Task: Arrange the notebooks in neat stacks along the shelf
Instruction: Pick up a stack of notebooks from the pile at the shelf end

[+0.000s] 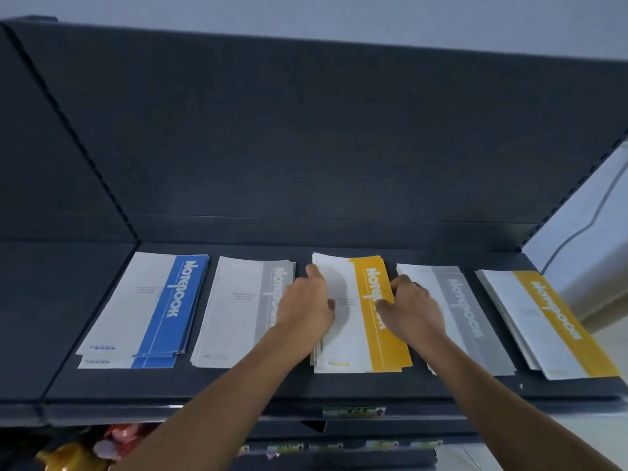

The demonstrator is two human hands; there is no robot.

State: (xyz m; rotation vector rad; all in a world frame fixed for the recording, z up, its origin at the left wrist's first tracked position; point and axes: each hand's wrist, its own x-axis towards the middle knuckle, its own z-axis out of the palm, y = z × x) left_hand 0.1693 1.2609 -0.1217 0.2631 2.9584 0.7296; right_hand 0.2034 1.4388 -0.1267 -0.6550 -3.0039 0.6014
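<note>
The middle yellow stack (353, 338) lies on the shelf (238, 385), long axis running away from me. I bracket it from both flanks: left hand (306, 307) curled round its left edge, right hand (413, 311) pinching its right edge, equally near. Squaring, I judge, means pressing inward across that axis.

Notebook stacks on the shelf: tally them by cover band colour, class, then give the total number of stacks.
Blue stacks: 1
Grey stacks: 2
Yellow stacks: 2
Total: 5
</note>
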